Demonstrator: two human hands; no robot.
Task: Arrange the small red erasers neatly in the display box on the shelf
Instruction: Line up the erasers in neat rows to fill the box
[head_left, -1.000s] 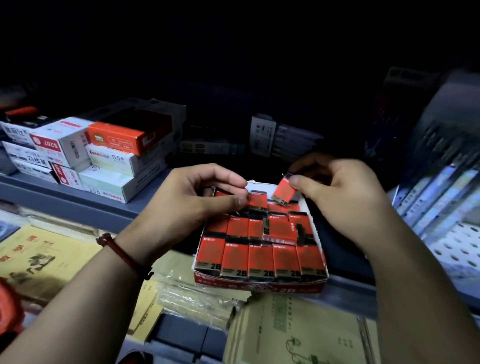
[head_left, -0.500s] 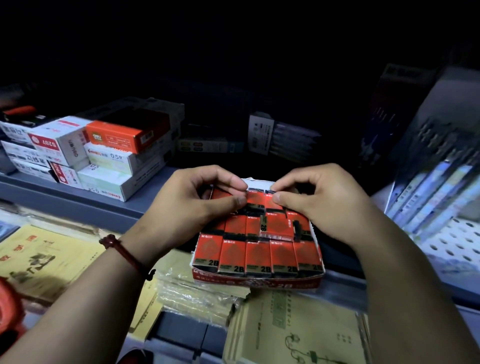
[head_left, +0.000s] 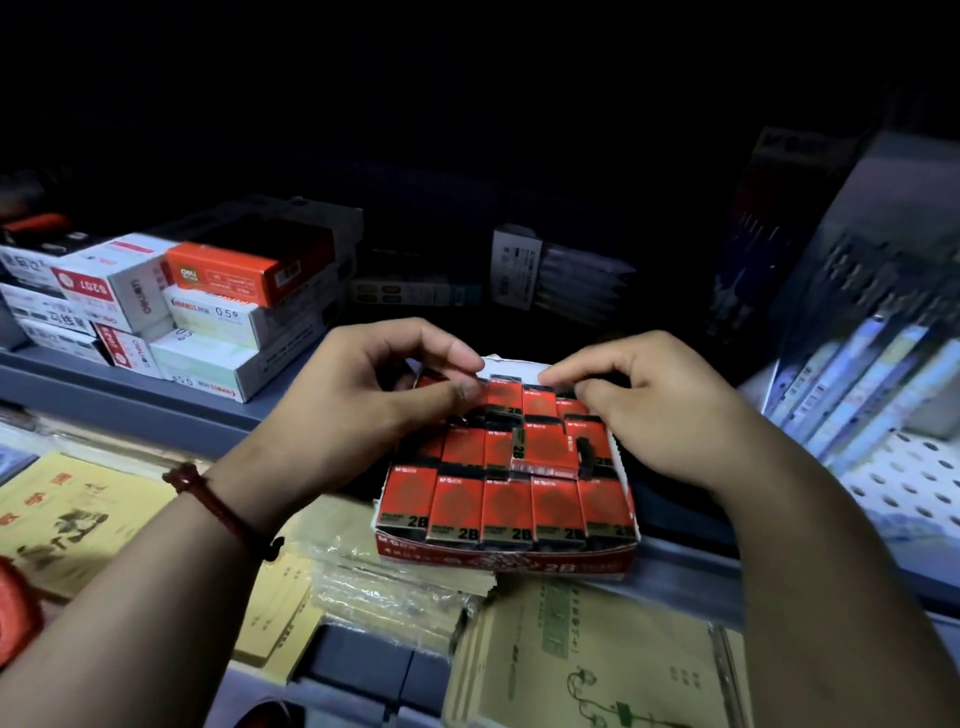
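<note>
Your left hand (head_left: 374, 400) and right hand (head_left: 670, 415) are both curled over the back row of the small red rectangular erasers (head_left: 506, 512), each thumb and forefinger pinching the top of an eraser there. The erasers fill the red cardboard display box (head_left: 504, 560), which stands at the front edge of the grey metal shelf (head_left: 156, 410). The front row lies even, while one eraser in the middle row sits crooked on top of its neighbours. Stacked white and orange cardboard boxes (head_left: 223, 312) stand to the left.
</note>
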